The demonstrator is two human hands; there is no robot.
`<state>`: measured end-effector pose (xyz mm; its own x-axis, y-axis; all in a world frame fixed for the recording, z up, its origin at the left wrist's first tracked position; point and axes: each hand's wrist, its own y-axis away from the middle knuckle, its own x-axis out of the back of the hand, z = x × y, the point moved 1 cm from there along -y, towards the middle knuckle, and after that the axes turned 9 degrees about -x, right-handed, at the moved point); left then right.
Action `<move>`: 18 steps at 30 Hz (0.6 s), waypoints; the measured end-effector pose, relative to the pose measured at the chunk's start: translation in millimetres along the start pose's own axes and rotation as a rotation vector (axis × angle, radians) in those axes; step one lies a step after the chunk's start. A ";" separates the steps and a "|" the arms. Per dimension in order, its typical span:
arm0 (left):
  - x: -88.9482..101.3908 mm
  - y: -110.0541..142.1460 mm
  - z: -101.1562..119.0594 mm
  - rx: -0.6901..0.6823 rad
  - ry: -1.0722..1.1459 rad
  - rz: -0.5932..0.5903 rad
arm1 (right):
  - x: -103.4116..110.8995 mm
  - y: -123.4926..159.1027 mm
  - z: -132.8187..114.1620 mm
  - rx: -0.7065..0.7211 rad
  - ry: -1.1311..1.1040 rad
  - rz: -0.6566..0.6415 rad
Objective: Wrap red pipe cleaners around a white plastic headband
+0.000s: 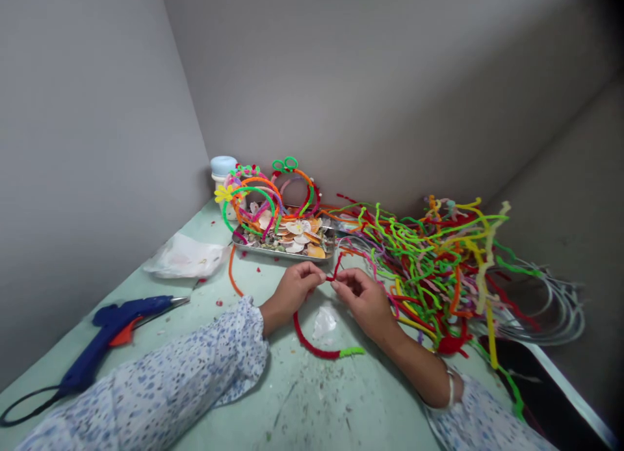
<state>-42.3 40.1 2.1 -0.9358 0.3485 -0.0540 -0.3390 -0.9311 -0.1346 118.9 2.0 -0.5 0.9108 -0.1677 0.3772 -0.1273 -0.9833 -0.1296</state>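
Between both hands, in the middle of the table, is a dark red pipe cleaner. My left hand pinches it from one side with thumb and forefinger. My right hand grips it close by, fingertips almost touching the left ones; a short end sticks up between them. Below my left hand curves a red-wrapped band with a light green tip. Its upper end is hidden behind the left hand, so whether it joins the held piece cannot be seen. A small clear plastic piece lies inside the curve.
A blue glue gun and a plastic bag lie left. Behind the hands, a metal tray holds shells, with colourful wrapped headbands over it and a lidded jar alongside. Tangled pipe cleaners and wire coils fill the right.
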 end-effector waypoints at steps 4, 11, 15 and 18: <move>0.4 -0.9 -1.9 0.003 0.021 0.015 | 2.7 3.5 -0.4 0.216 0.205 0.129; 0.3 0.0 -1.4 -0.003 0.011 -0.013 | 3.4 5.3 -2.3 0.385 0.282 0.106; 0.3 0.7 0.0 -0.002 -0.007 -0.026 | 3.2 5.6 -2.9 0.403 0.289 0.105; 0.2 1.3 1.5 -0.004 -0.012 -0.027 | 3.3 6.2 -3.6 0.406 0.292 0.114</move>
<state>-43.0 38.8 3.4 -0.9275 0.3719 -0.0385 -0.3636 -0.9210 -0.1398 119.7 -4.9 3.3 0.7451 -0.3418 0.5727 -0.0038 -0.8609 -0.5088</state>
